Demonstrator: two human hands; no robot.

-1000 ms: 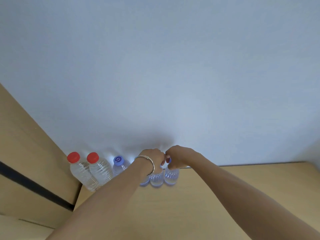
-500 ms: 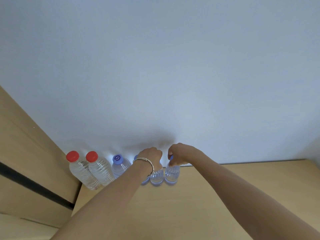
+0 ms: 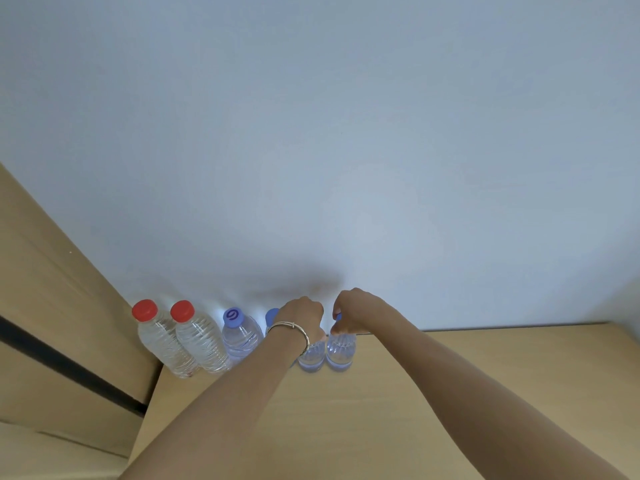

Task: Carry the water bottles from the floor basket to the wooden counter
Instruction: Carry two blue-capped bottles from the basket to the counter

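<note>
Counter: wooden counter runs to the wall; a tall cabinet closes its left end. The basket is out of view.
Row: 6 bottles stand against the wall. From the left, 2 red-cap bottles, 1 blue-cap bottle, a 4th one mostly hidden behind the left wrist, then the 2 being set down.
Left hand: left hand, bracelet at the wrist, is closed over the top of the left bottle, whose cap is hidden.
Right hand: right hand pinches the neck of the right bottle just under its blue cap.
Contact: both bases look to be resting on the wood, the 2 bottles touching or nearly so; which, I cannot tell.
Doing it well: my judgement is to let each base settle flat before the fingers open, lift straight up off the caps, and keep the left forearm clear of the neighbour behind the wrist.
Change: against 1 second ago the hands sit a little further apart and the right bottle has shifted slightly right; the 3 bottles on the left have not moved.
</note>
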